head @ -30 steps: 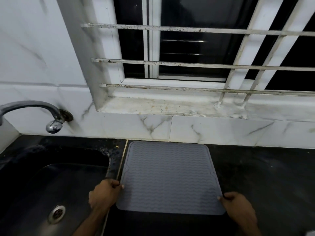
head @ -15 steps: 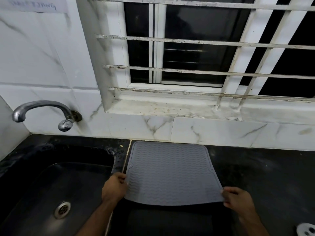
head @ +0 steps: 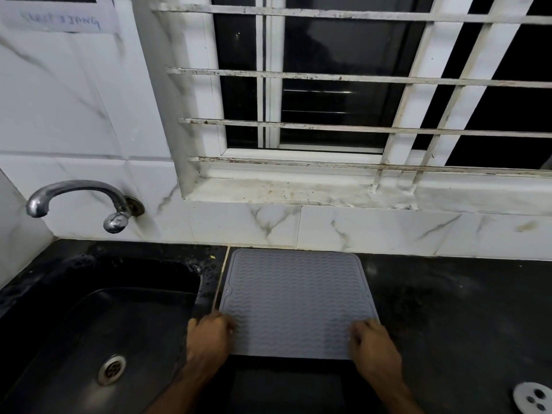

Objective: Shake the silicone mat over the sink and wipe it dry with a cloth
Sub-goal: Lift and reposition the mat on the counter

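A grey silicone mat [head: 295, 300] with a wavy ribbed surface lies on the black counter [head: 448, 309], just right of the sink [head: 89, 306], its far edge against the wall tiles. My left hand [head: 209, 339] grips the mat's near left corner, fingers curled over the top. My right hand [head: 373, 346] grips the near right corner the same way. The near edge looks slightly raised off the counter. No cloth is in view.
A chrome faucet [head: 77, 192] juts from the wall over the dark sink, whose drain [head: 111, 369] sits at its near side. A white round strainer [head: 533, 397] lies on the counter at the bottom right. A barred window with a dirty ledge [head: 298, 192] stands behind.
Both hands have slid from the mat's outer side edges inward onto its near corners. The near edge has come up slightly. The view has tilted upward.
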